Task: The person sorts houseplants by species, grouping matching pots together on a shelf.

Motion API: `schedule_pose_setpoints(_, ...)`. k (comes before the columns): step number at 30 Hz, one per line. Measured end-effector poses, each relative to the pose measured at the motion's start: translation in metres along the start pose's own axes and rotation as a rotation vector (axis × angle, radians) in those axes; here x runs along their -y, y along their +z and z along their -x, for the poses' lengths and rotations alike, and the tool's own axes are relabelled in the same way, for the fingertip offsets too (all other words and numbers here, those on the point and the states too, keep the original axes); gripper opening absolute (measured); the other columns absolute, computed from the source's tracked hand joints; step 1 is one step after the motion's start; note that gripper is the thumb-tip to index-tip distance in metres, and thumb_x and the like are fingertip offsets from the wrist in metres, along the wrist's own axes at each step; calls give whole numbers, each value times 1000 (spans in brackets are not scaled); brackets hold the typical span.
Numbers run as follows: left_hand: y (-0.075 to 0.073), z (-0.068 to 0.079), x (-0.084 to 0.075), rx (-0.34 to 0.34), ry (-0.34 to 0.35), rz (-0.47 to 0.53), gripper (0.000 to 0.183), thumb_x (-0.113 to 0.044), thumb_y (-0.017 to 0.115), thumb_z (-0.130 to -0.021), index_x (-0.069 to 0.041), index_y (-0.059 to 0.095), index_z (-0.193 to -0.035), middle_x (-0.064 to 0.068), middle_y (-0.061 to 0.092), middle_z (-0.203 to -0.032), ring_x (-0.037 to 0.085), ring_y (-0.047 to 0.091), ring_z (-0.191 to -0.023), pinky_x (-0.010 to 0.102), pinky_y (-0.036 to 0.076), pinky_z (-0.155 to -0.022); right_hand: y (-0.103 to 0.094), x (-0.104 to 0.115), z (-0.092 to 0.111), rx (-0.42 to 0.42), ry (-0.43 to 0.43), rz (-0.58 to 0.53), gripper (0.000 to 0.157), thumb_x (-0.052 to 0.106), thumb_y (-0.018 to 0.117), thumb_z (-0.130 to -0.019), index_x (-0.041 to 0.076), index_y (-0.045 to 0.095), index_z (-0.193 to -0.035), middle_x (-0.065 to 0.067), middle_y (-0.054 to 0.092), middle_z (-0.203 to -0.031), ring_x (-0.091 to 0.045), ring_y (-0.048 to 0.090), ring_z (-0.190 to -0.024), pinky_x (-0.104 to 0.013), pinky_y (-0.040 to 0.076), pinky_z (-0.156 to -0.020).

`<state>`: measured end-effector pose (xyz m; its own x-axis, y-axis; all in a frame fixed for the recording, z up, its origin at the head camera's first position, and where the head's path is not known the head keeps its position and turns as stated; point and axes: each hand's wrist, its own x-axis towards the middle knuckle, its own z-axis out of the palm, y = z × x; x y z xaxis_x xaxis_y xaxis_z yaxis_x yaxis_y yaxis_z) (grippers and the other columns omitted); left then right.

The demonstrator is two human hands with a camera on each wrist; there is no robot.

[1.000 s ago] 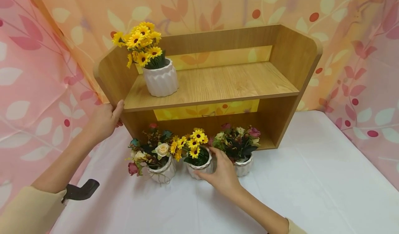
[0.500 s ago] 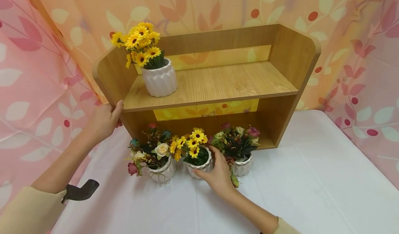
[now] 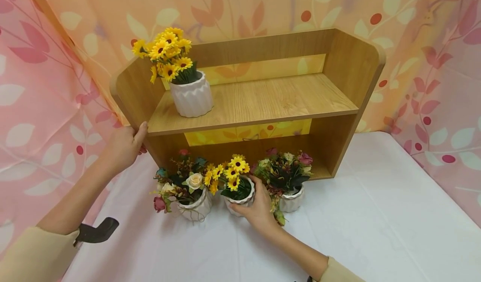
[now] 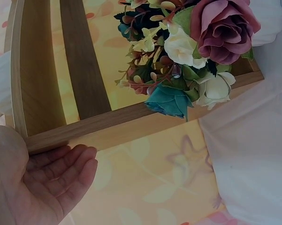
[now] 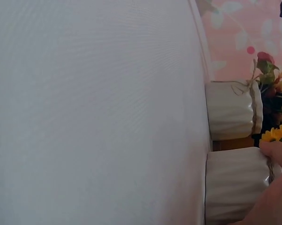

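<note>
My left hand (image 3: 124,146) grips the left side panel of a wooden two-tier shelf (image 3: 263,100), thumb at the front edge. In the left wrist view its fingers (image 4: 70,176) lie along the panel's outer face. On the white cloth, my right hand (image 3: 259,209) holds the middle white ribbed pot (image 3: 240,202) of small sunflowers (image 3: 233,171), thumb in front and fingers on its right side. The right wrist view shows the thumb at the rim of this pot (image 5: 237,183), which stands on the cloth.
Left of the held pot stands a pot of mixed roses (image 3: 195,207) with twine; another rose pot (image 3: 291,200) stands to the right. A larger sunflower pot (image 3: 191,96) sits on the upper shelf's left end. White cloth (image 3: 375,223) covers the table; patterned curtains (image 3: 432,86) surround it.
My right hand's fingers have closed in slightly round the middle pot, and the forearm has shifted left. The left hand keeps its place on the shelf. The pots stay where they were.
</note>
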<state>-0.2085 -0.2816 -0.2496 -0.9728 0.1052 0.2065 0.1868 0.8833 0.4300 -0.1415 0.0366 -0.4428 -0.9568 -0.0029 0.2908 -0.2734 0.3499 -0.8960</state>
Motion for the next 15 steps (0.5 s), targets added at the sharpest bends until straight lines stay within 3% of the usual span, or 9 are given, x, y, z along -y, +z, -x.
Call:
schedule_pose_setpoints(4, 0, 0, -1, 2, -3, 0, 67, -39, 26, -109, 11, 65, -89, 16, 68, -72, 23, 62, -62, 33, 48, -57, 4, -2, 0, -12, -9, -14, 94, 12, 94, -63, 3, 43, -142, -22, 54, -134, -41, 52, -124, -59, 40, -101)
schedule_pose_setpoints(15, 0, 0, -2, 1, -7, -18, 68, -39, 24, -109, 11, 66, -88, 14, 68, -70, 22, 59, -61, 34, 48, -58, 13, -1, 0, -98, 22, 100, 100, 13, 98, -54, 12, 46, -139, -19, 68, -120, -38, 64, -110, -53, 51, -90)
